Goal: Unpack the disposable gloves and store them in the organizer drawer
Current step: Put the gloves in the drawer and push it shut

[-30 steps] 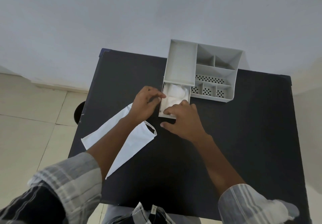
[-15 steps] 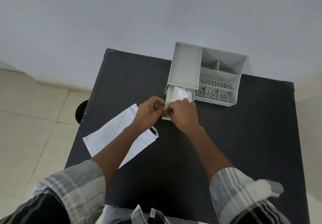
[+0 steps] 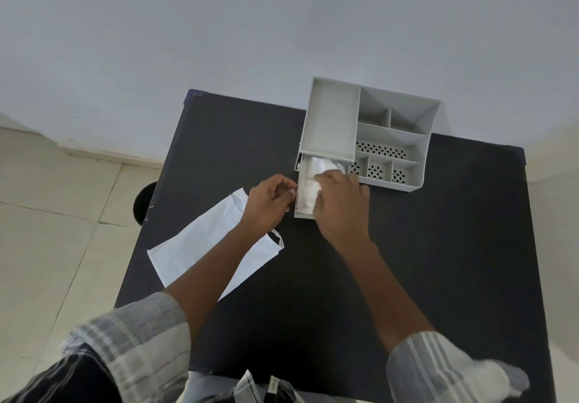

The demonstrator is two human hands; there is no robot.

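The grey organizer (image 3: 332, 120) stands at the back of the black table (image 3: 438, 246). Its drawer (image 3: 298, 196) is pulled out toward me at the organizer's left front. Crumpled white disposable gloves (image 3: 308, 180) lie inside the drawer. My right hand (image 3: 341, 208) rests palm down over the drawer's front right part, fingers curled onto the gloves. Fingers of my left hand (image 3: 269, 202) are pinched against the drawer's left wall. Under my left forearm lies the flat white packaging bag (image 3: 200, 242).
The organizer's open compartments (image 3: 391, 117) and perforated trays (image 3: 380, 152) sit to the right of the drawer. A dark round object (image 3: 142, 202) shows on the tiled floor beside the table's left edge. A wall rises just behind the table.
My right hand has moved from the drawer's front edge up onto the gloves inside it. My left hand stays at the drawer's left side.
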